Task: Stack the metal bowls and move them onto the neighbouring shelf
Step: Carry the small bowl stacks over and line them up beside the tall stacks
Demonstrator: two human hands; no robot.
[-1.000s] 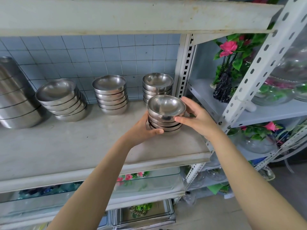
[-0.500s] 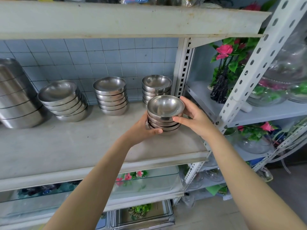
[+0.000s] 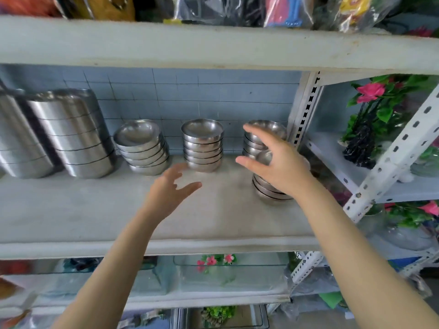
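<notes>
Behind my right hand (image 3: 278, 162), fingers spread and empty, sits one bowl stack (image 3: 268, 192); three more stand beyond. My left hand (image 3: 171, 189), also spread, hovers near the middle stack (image 3: 203, 146).

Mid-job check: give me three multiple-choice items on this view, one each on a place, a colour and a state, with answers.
1. The front stack sits: A) at the shelf's right end B) on the floor C) on the top shelf.
2. The flower is: A) yellow B) pink C) white.
3. The left hand and right hand are: A) both gripping bowls B) one gripping a bowl C) both open.
Answers: A, it stands beside the upright; B, pink petals; C, fingers spread on both.
</notes>
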